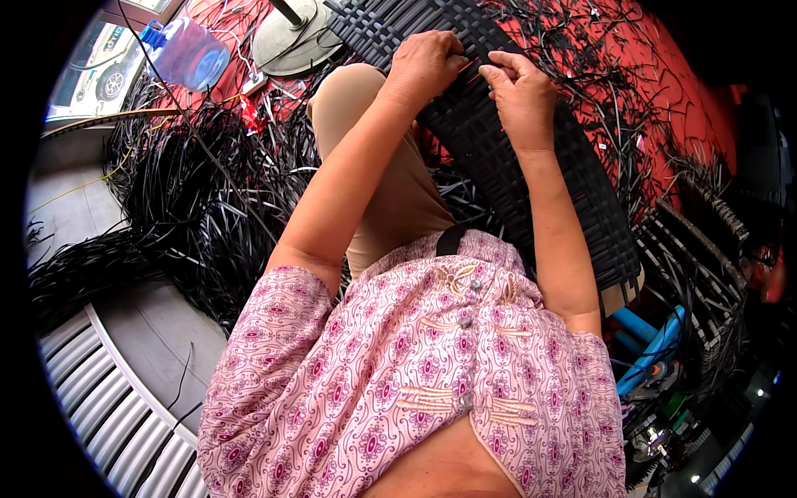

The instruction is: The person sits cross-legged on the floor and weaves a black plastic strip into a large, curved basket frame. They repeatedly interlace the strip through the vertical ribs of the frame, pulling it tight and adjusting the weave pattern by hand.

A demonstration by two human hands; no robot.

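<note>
A long black woven panel of flat plastic strips slants from the top middle down to the right, beside and partly over my knee. At its upper part my left hand is closed, fingers curled at the weave and pinching a black strip. Just right of it, my right hand has thumb and forefinger bent together in a pinch over the panel. A thin black strip seems to run between the two hands; its exact path is lost against the dark weave.
Heaps of loose black strips cover the left side and lie scattered on the red floor. A round grey base with a pole and a blue water jug stand at upper left. A silver slatted seat is lower left; blue tubing lies right.
</note>
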